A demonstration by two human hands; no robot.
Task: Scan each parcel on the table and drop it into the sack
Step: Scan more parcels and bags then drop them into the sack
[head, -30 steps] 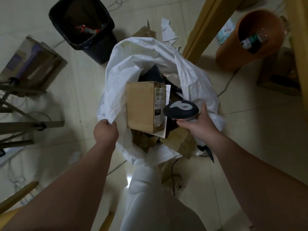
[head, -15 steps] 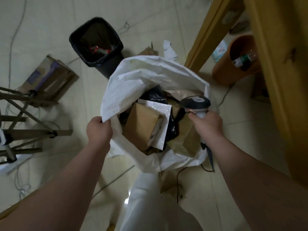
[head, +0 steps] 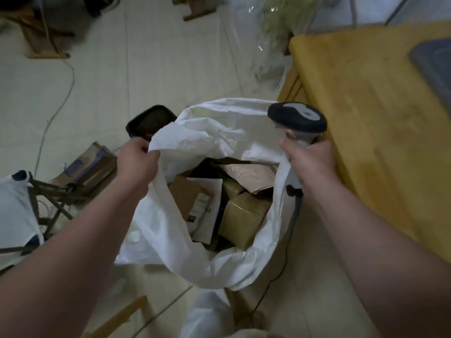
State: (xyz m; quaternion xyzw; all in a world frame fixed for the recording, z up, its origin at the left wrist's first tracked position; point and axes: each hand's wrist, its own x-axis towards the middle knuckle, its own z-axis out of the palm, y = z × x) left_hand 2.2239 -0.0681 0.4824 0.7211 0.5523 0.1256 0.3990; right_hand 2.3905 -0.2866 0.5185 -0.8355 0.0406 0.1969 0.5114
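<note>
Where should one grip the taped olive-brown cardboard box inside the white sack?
Probably across its opposite side faces, from above: the taped olive-brown cardboard box lies tilted, top face bare, and the white plastic sack walls it round.

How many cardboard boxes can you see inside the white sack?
3: a labelled box left, a taped box right, a smaller box behind it. More may lie hidden underneath.

Pale tiled floor [head: 170, 69], dimly lit. A yellow wooden tabletop [head: 366, 106] stands at right. A black bin [head: 156, 108] sits on the floor.
</note>
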